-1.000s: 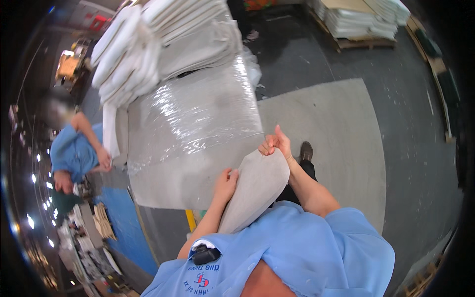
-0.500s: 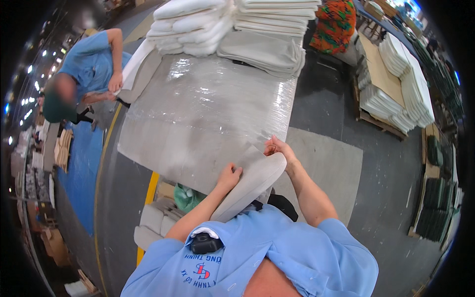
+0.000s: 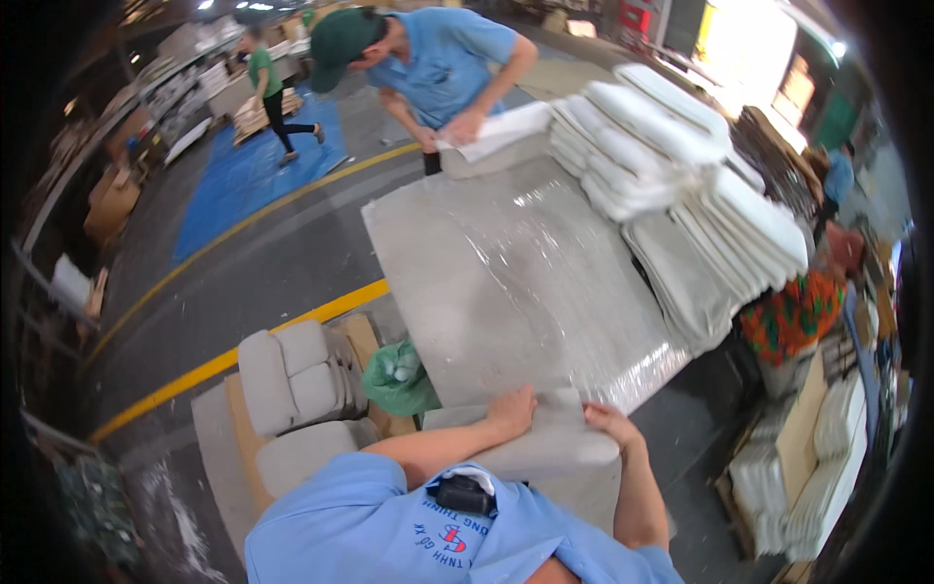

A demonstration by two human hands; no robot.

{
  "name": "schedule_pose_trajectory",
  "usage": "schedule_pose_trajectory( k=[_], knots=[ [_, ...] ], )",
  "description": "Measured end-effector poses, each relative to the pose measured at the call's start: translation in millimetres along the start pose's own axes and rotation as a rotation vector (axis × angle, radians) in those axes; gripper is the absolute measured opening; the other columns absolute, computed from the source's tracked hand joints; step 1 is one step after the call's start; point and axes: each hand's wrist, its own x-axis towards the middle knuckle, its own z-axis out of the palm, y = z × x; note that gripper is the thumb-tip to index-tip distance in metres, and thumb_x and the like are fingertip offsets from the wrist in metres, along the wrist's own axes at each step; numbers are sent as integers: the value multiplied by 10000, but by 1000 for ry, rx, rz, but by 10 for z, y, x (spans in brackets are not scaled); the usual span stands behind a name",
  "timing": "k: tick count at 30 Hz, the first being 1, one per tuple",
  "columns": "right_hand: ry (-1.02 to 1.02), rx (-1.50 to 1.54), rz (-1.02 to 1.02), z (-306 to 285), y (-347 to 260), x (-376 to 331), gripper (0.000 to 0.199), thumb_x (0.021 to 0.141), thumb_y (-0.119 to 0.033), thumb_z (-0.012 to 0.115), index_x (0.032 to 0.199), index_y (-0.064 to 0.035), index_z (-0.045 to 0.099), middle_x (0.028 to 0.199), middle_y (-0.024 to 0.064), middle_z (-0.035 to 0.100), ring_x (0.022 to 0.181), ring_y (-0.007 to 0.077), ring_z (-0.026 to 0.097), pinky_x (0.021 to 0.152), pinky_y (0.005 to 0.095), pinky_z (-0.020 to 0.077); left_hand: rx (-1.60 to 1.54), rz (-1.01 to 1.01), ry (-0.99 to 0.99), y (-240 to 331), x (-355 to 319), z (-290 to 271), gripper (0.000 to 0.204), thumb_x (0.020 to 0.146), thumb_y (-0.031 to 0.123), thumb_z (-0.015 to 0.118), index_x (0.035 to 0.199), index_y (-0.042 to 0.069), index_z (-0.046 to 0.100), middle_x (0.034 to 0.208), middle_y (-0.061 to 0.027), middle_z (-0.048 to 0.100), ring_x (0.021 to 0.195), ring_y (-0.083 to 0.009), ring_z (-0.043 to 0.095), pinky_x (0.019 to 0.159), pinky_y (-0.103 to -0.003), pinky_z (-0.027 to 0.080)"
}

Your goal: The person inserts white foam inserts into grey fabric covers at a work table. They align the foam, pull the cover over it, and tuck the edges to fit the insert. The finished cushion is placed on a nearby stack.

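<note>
Grey cushion [image 3: 567, 449] lay at lower centre of the frame, along the near edge of the worktop [image 3: 467, 321], under both hands. Right hand [image 3: 615, 425]: grip pinched on the fabric at the cushion's upper right edge, thumb and fingers close together. Left hand [image 3: 511, 414]: on the cushion's upper face, left of the right hand, fingers curled; could not tell whether its grip had hold of cloth or only pressed.

Ahead of the hands, a broad flat stretch of worktop ran to the stacks at upper right. Its left edge bordered dark floor; a green bag [image 3: 401, 378] sat just off its lower left corner, near grey padded pieces [image 3: 292, 375].

Cushion matt, rounded along its near side. Worktop grey, partly under shiny, wrinkled clear film [image 3: 545, 282]. White stack [image 3: 652, 136] thick, soft, round-ended; grey covers [image 3: 671, 268] beside it flatter, limp. At upper centre, a co-worker in a blue shirt [image 3: 452, 63] had both hands at a white-and-grey piece [image 3: 498, 146].
</note>
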Motion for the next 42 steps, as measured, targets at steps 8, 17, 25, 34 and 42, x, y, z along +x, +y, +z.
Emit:
schedule_pose_trajectory(
  k=[8,17,25,34,42],
  knots=[
    [45,-969,149,209,-319,206,518,835,-472,820,927,37,775,802,125,748,754,215,701,714,373,556,-88,127,-216,-156,51,-160,400,957,418,688,1081,45,614,977,-241,722,955,-442,699,805,-583,525],
    [62,-283,558,485,-536,452,420,1076,-305,591,1319,35,549,1042,203,676,829,371,748,537,417,565,61,-106,-647,-1160,-276,-613,593,985,551,600,1200,20,755,1209,-262,719,1136,-430,681,953,-521,533],
    [225,-5,475,585,-306,692,489,1123,-332,465,1455,10,355,1125,234,629,729,349,744,480,394,583,-12,-348,-201,-850,-510,-352,538,1074,497,461,1097,32,730,1049,-231,750,1020,-426,716,875,-557,546],
    [346,-230,413,651,-174,751,382,1114,-330,476,1251,26,495,739,146,619,435,275,622,327,375,439,-59,-356,-94,-921,-449,-185,377,1059,400,509,1046,56,664,962,-227,747,919,-445,726,764,-584,548],
    [404,-295,336,700,-81,863,341,1106,-291,505,1072,35,602,599,108,551,365,248,565,304,375,391,-94,-327,1,-998,-427,-110,326,1018,377,551,1021,71,666,955,-216,748,869,-430,730,758,-593,544]
  ],
)
